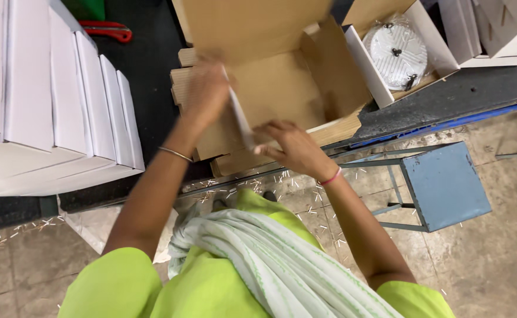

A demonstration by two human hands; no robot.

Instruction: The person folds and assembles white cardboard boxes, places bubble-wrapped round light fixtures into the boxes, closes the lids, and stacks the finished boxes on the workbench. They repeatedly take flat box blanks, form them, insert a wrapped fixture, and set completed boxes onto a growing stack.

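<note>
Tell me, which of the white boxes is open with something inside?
The white box at upper right, beside the brown carton: it lies open, showing a round white disc. The stacked white boxes at left are closed.

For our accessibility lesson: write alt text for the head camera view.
Two hands, left hand and right hand, fold a brown cardboard box on a dark workbench. White boxes are stacked at left; a blue stool stands at right.

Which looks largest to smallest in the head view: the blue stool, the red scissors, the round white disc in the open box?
1. Blue stool, though it sits lower, on the floor.
2. Round white disc.
3. Red scissors, partly hidden at the top edge.
</note>
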